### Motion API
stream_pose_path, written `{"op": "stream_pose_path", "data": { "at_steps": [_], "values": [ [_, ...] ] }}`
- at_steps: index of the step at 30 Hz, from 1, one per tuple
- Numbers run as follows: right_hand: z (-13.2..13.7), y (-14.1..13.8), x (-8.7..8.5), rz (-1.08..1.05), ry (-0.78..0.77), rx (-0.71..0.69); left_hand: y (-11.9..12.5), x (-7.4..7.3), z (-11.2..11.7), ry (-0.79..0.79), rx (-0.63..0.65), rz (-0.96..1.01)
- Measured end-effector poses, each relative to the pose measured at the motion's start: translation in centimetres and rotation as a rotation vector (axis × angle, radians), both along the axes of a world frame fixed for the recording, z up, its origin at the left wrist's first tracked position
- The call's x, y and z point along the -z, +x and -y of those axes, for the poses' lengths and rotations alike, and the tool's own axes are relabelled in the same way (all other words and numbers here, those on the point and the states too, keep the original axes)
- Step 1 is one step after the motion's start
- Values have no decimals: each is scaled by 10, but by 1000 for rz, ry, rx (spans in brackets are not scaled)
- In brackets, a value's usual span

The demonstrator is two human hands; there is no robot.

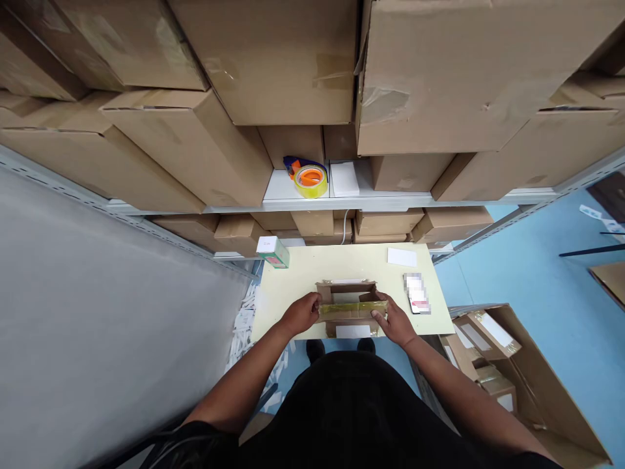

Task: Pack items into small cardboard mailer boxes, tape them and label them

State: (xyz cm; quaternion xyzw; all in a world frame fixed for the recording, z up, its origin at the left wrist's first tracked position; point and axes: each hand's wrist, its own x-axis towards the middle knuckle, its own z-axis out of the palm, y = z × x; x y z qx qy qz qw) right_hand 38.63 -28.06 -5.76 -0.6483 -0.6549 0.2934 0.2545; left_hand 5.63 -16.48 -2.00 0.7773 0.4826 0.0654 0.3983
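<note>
A small cardboard box (354, 327) lies at the near edge of the pale table (297, 286), its top open and a flap with yellowish tape lifted toward me. My left hand (303, 314) is closed on the left end of that flap, fingers curled. At the flap's right end, my right hand (393, 319) grips it with the thumb on the near side and the fingers behind. A white label shows on the near side of the box. What lies inside the box is too small to make out.
A green and white carton (273, 252) stands at the table's back left. On the right lie a white card (402, 256) and a phone (416, 293). A tape dispenser (310, 180) sits on the shelf among boxes. A large carton (547, 384) holds several small boxes at right.
</note>
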Motion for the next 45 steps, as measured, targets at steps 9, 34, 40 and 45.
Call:
{"op": "stream_pose_path", "data": {
  "at_steps": [9, 34, 40, 45],
  "values": [
    [22, -19, 23, -5, -78, 161, -2, 24, 2, -15, 4, 223],
    [15, -28, 39, 302, 18, 59, 42, 44, 32, 538, 78, -32],
    [6, -32, 41, 316, 25, 27, 34, 55, 36, 591, 55, -64],
    [5, -32, 37, 326, 28, 18, 37, 57, 36, 616, 47, -81]
  ]
}}
